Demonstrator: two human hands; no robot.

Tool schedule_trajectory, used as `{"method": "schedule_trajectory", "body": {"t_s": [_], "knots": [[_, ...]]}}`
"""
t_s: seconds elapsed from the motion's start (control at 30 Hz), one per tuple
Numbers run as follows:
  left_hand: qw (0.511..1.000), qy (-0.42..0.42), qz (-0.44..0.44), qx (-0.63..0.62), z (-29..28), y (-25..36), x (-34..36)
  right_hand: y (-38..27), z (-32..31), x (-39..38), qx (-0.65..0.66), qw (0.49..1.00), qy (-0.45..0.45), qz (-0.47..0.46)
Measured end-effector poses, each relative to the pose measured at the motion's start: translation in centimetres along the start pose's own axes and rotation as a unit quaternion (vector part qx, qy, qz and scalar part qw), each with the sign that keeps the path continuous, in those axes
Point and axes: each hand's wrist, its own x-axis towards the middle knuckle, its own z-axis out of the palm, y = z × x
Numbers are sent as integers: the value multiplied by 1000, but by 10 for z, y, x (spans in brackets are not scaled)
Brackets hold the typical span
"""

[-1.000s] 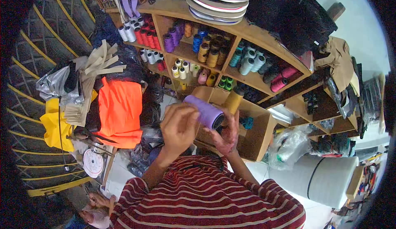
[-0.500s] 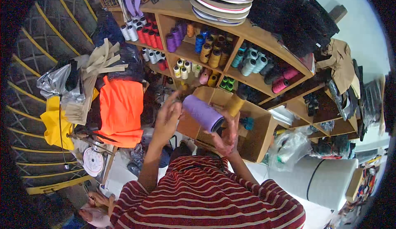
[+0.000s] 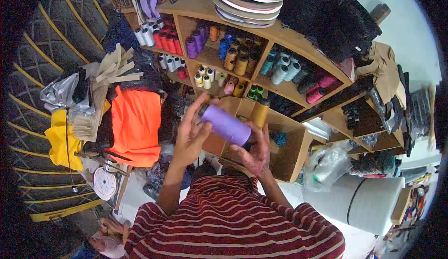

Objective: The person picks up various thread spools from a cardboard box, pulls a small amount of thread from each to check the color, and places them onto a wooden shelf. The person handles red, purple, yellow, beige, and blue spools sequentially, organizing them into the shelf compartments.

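A purple thread spool (image 3: 227, 125) lies tilted between my two hands, in front of the thread shelves. My left hand (image 3: 187, 142) grips its upper left end, with the thumb and fingers around that end. A mustard-gold thread spool (image 3: 260, 113) stands nearly upright in the fingers of my right hand (image 3: 254, 155). That hand's thumb side lies close under the lower right end of the purple spool; whether they touch, I cannot tell. Below the spools is an open cardboard box (image 3: 289, 154) with a small teal tangle (image 3: 279, 139) in it.
A wooden shelf unit (image 3: 196, 11) holds many coloured spools, with stacked ribbon reels (image 3: 249, 2) on top. Orange fabric (image 3: 136, 126) hangs at left. A clear plastic bag (image 3: 324, 168) and a white foam roll (image 3: 373, 203) are at right. Another person's hand (image 3: 109, 226) shows lower left.
The purple spool has turned, so its dark lower end no longer faces me. My left fingers have closed around its upper end. The gold spool stands straighter in my right hand.
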Motion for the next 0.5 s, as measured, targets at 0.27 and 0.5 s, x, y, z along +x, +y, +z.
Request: {"method": "schedule_trajectory", "body": {"t_s": [0.27,0.5], "knots": [[797,-10,288,531,12,18,-8,8,-4,-4,-117,992,13,-44],[830,20,309,463,2,-4,-8,4,1,-3,-104,993,16,-43]]}}
